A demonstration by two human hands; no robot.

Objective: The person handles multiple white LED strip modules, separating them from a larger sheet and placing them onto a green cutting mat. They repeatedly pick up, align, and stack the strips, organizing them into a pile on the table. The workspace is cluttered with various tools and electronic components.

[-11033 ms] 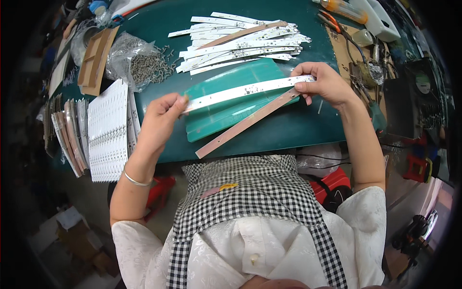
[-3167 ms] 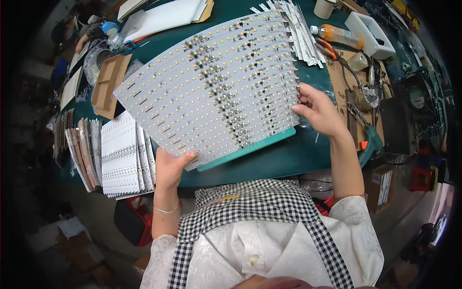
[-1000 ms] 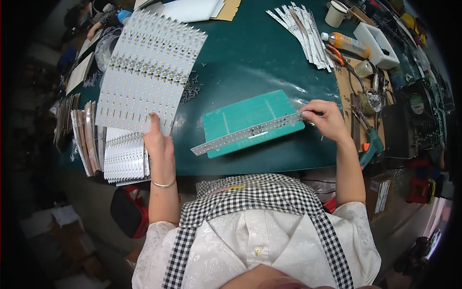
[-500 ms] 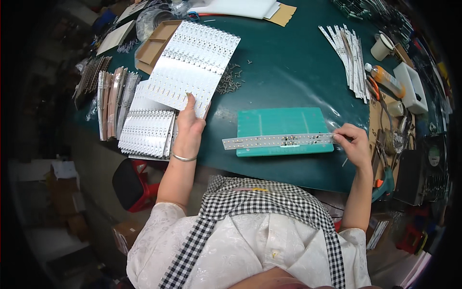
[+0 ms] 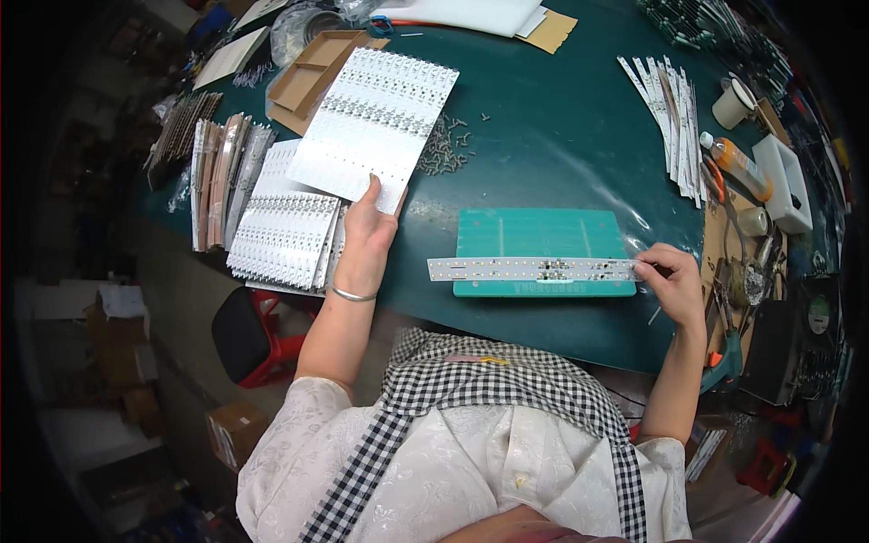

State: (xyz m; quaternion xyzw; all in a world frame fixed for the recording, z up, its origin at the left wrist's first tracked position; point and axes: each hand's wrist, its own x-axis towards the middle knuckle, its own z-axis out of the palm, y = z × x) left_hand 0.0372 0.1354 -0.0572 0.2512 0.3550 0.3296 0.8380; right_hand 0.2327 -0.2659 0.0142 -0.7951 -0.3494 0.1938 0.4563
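My left hand grips the lower edge of a white LED circuit board panel, with the thumb on its face. The panel is raised at a tilt, partly in front of a stack of similar panels. Between the thumb and fingers of my right hand is the right end of a narrow LED strip board. This strip runs across the front part of a green rectangular block, and its left end juts past the block. Whether it touches the block I cannot tell.
Small screws lie in a pile beyond the raised panel, near a cardboard tray. Loose LED strips lie at the far right. An orange bottle, a white mug and pliers crowd the right side.
The whole view has shifted slightly, moving most things to the right in the picture. The strip in my right hand looks a little more level. Both hands keep their holds.
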